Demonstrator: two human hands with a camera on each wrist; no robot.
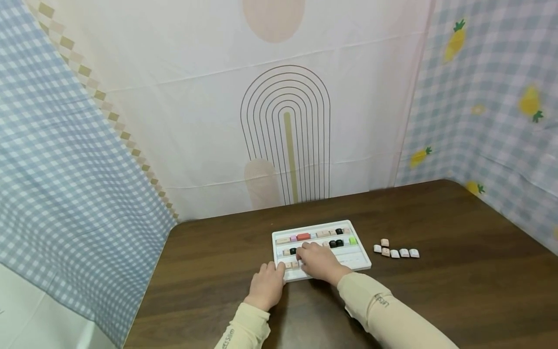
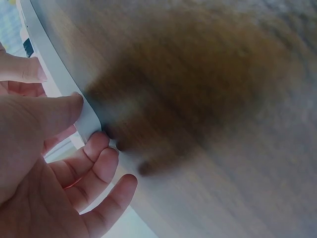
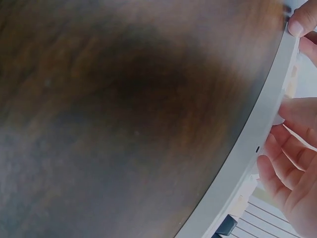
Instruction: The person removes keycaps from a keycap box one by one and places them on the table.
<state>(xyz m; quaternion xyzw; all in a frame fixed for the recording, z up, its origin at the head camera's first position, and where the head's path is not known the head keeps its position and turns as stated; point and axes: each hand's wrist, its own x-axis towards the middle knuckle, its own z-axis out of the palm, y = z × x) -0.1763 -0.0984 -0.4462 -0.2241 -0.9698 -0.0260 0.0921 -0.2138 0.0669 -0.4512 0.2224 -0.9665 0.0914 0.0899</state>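
this is perhaps a home, with patterned cloths (image 1: 196,121) hung behind and beside a wooden table (image 1: 462,291).

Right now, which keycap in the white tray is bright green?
The keycap at the right end of the second row from the back of the tray; no other visible keycap is green.

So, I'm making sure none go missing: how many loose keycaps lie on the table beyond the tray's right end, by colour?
White keycaps: 4
Beige keycaps: 2
Total: 6
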